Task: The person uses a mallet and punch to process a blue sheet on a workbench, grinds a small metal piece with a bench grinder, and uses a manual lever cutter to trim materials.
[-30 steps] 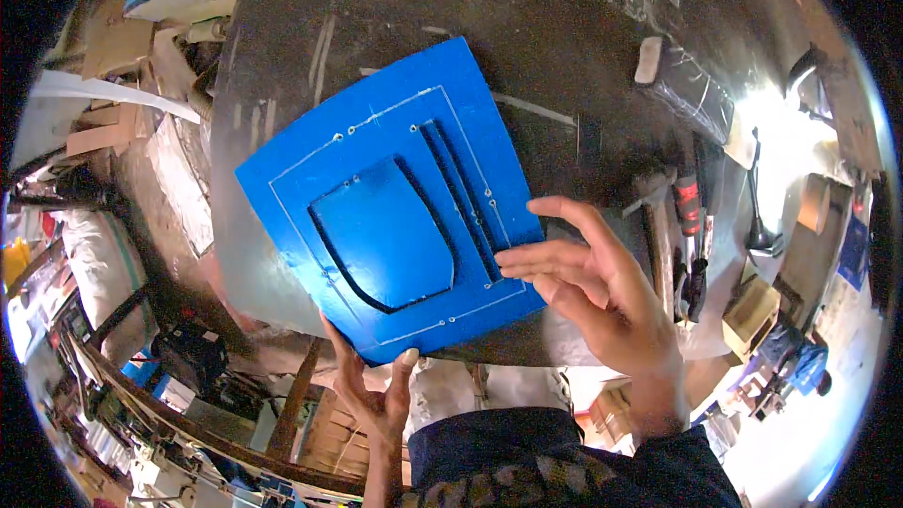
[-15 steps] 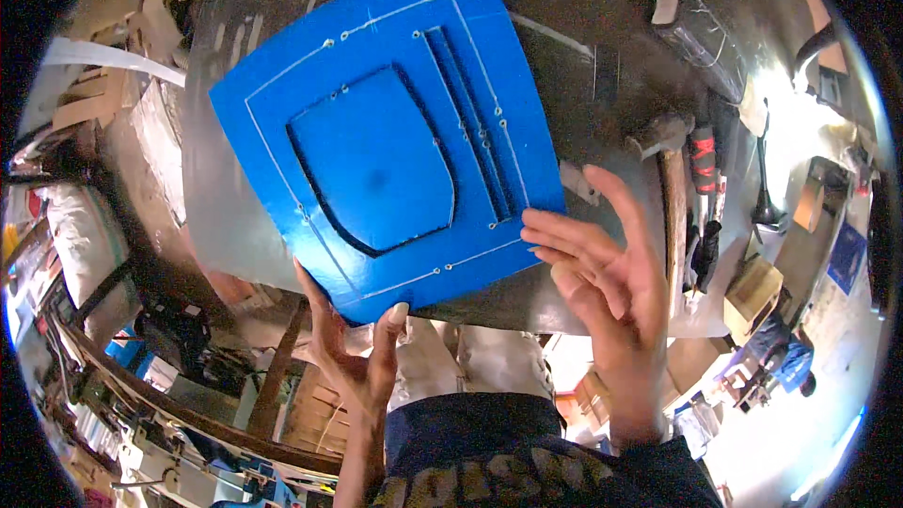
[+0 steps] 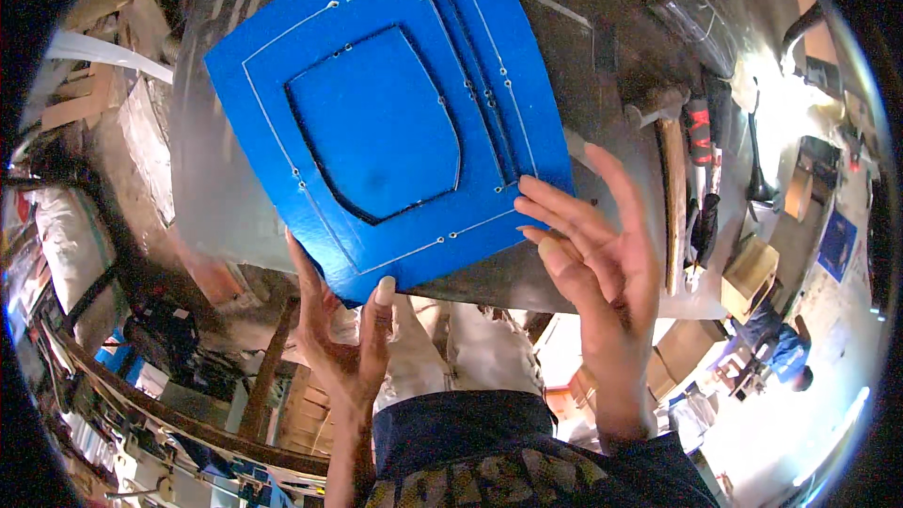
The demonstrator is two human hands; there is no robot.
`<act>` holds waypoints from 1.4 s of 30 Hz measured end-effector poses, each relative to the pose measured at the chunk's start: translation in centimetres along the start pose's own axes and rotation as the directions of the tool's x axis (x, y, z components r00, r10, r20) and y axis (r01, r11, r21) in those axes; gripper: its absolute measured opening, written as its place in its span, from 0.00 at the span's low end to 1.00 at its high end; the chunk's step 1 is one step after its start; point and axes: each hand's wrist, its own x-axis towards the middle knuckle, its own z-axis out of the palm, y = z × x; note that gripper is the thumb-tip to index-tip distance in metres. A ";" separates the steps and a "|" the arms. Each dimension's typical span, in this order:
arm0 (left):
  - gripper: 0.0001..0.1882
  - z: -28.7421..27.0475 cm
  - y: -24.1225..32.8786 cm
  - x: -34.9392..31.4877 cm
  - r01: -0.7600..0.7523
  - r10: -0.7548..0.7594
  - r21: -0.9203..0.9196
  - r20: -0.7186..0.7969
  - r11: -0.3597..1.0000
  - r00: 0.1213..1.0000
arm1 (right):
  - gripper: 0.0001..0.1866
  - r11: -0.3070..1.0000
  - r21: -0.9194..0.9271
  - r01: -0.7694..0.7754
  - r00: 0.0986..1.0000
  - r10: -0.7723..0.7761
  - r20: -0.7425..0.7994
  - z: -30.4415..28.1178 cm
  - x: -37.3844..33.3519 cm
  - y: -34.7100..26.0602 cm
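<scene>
A blue sheet (image 3: 372, 132) lies tilted on the dark worktable in front of me. It carries a shield-shaped outline cut as a dark groove, a long narrow slot pair to the right, a thin white border line and small ringed holes. My left hand (image 3: 343, 343) grips its near left corner, thumb on top and fingers around the edge. At the sheet's lower right, my right hand (image 3: 602, 259) is spread, its fingertips over or touching the surface by the end of the slots; actual contact is hard to tell.
To the right on the worktable (image 3: 230, 216) lie a hammer (image 3: 673, 198), a red-and-black handled tool (image 3: 700, 136) and a dark wrapped block (image 3: 691, 28). Beyond its right edge are a cardboard box (image 3: 750, 273) and a person in blue (image 3: 785, 353). A white sack (image 3: 66, 245) stands at the left.
Sheet, hands and tools all appear slightly higher in the view. My left hand keeps its grip on the corner, and the right stays spread by the sheet's lower right.
</scene>
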 end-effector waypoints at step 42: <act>0.59 -2.2 -3.4 -2.6 0.202 -0.241 -0.182 -0.225 0.962 0.944 | 0.09 0.916 -0.393 0.085 0.963 0.026 0.267 -1.6 3.4 0.5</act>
